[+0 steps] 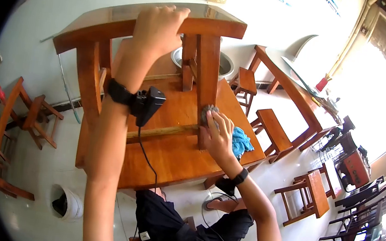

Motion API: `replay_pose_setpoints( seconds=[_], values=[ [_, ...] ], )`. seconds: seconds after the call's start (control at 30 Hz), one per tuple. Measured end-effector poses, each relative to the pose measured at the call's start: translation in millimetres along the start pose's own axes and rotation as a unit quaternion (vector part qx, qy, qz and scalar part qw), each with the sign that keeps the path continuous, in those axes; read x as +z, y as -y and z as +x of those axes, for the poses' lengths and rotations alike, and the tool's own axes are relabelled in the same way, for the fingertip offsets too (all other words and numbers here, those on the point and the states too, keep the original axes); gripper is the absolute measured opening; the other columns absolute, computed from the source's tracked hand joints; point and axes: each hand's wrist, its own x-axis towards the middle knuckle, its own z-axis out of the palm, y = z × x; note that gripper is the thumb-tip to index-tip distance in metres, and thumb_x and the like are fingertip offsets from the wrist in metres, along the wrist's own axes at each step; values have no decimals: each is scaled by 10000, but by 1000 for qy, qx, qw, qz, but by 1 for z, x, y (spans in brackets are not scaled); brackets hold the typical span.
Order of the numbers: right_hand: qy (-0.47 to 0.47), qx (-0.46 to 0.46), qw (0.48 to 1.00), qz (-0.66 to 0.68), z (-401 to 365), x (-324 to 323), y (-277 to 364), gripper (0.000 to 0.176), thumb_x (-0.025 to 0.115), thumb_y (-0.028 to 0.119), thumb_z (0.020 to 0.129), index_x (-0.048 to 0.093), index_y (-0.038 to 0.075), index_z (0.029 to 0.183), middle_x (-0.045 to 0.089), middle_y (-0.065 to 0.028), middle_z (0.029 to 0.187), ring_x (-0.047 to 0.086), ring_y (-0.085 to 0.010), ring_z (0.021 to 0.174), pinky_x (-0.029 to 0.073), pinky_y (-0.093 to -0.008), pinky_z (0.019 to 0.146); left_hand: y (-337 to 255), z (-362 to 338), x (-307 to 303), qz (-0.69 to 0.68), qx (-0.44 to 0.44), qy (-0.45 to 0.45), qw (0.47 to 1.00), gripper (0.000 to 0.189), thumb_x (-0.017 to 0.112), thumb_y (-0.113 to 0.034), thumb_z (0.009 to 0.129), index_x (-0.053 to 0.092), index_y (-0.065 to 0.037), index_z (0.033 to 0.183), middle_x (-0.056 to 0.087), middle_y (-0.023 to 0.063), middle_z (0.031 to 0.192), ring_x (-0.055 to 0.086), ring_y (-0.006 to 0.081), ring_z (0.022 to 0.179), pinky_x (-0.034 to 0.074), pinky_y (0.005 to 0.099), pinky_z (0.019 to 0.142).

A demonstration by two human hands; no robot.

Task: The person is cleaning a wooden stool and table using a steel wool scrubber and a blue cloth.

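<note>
A wooden stool [207, 69] stands on a brown wooden table [168, 161] right in front of me. Its glossy top edge is under my left hand [160, 29], whose fingers curl over the rim and grip it. Lower down, my right hand [220, 136] presses a grey steel wool scrubber [210, 108] against the stool's right front leg, just above the crossbar [162, 133]. A crumpled blue cloth [242, 142] lies on the table beside my right hand. Behind the stool, a metal basin [226, 66] is partly hidden by the legs.
Several wooden stools [273, 130] stand on the tiled floor at the right, by another table [293, 84] with items on it. A white bucket [74, 206] is at the lower left. Cables [148, 161] hang from the devices strapped to my wrists.
</note>
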Motion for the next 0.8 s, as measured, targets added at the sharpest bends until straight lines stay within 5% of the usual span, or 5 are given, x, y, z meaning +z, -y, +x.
replay_pose_setpoints(
  seconds=[0.13, 0.23, 0.5, 0.6, 0.8],
  values=[
    [34, -36, 999, -11, -3, -10, -11, 412, 784, -29, 749, 723, 5, 1155, 671, -155, 1246, 609, -364, 1211, 475, -494, 1015, 1, -1, -4, -20, -6, 19, 1000, 587, 747, -107, 704, 732, -165, 1288, 734, 159, 1287, 761, 304, 1029, 626, 405, 851],
    [56, -114, 991, 33, 27, -14, -17, 376, 712, -80, 764, 713, -40, 1137, 682, -199, 1306, 634, -377, 1206, 492, -499, 1050, 5, -1, 6, -20, 25, -50, 998, 510, 761, -78, 703, 760, -132, 1210, 785, 164, 990, 766, 302, 821, 619, 405, 702],
    [-76, -126, 989, -16, 179, -13, -6, 287, 738, -76, 823, 716, -47, 1108, 709, -169, 1153, 671, -355, 1049, 545, -433, 926, 8, -6, 11, -54, 34, -105, 992, 318, 738, -31, 700, 758, -108, 1007, 731, 116, 795, 743, 293, 781, 594, 419, 665],
    [-82, -111, 990, -14, 189, -3, -5, 256, 708, -77, 828, 711, -46, 1082, 693, -161, 1100, 661, -349, 1014, 540, -436, 908, -1, -5, -2, -31, -29, 14, 999, 546, 757, -28, 702, 743, -122, 1239, 752, 180, 1226, 754, 312, 1025, 623, 410, 827],
    [-15, -128, 990, -65, 93, 6, -9, 182, 741, 1, 908, 772, 41, 1083, 757, -171, 1179, 724, -360, 1044, 587, -417, 920, -7, 2, -17, 4, -40, 108, 993, 555, 800, -69, 706, 742, -136, 1254, 757, 191, 1220, 745, 323, 1080, 618, 397, 882]
  ],
)
